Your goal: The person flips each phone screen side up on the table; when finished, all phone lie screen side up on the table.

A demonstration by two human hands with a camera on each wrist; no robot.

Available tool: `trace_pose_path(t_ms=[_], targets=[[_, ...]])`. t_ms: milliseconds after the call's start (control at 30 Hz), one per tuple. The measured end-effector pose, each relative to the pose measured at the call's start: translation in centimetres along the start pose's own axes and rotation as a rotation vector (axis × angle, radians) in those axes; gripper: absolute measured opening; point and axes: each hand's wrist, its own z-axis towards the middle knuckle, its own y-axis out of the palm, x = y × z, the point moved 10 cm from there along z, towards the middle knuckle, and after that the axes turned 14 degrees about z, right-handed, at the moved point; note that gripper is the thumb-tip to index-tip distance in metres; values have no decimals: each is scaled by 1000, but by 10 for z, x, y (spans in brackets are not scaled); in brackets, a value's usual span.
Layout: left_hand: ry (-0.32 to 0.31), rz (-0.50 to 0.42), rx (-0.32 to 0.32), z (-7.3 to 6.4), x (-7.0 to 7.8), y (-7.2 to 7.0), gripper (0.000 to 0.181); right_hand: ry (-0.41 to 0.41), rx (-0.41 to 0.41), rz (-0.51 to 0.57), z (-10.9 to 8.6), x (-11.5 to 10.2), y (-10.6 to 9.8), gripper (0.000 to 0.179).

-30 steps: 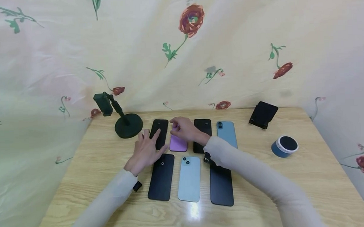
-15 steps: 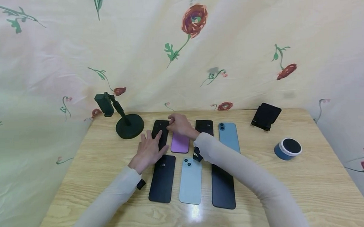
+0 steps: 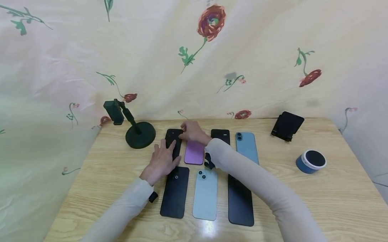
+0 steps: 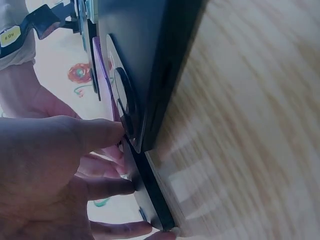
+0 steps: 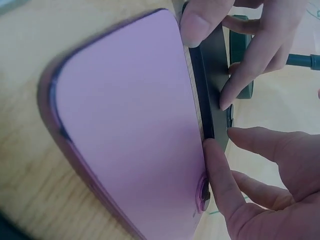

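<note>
My left hand (image 3: 160,163) lies with spread fingers on a black phone (image 3: 172,134) in the back row. Its thumb touches the phone's right edge in the right wrist view. At the same phone's top right corner, my right hand (image 3: 194,133) pinches with its thumb and a finger. One right finger sits in the narrow gap beside a purple phone (image 5: 130,125), whose upper part the hand hides in the head view. Nearer me lies a dark phone (image 3: 174,193) with a round camera ring, and to its right a pale blue phone (image 3: 205,197).
A second black phone (image 3: 220,135) and a blue phone (image 3: 247,146) lie further right, partly under the sleeve. Another dark phone (image 3: 240,205) is in front. A dark green phone stand (image 3: 140,135), a black folding stand (image 3: 287,126) and a blue-white round jar (image 3: 310,161) flank them.
The right hand has moved left from above the purple phone to the black phone's top corner, uncovering more of the purple one. The left hand stays on the black phone.
</note>
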Motion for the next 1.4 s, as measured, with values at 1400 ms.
trace_pose_path(t_ms=[1400], targets=[[31,-118,21,0,-12,-5,71,47,135,399,-12,20,-5,46]])
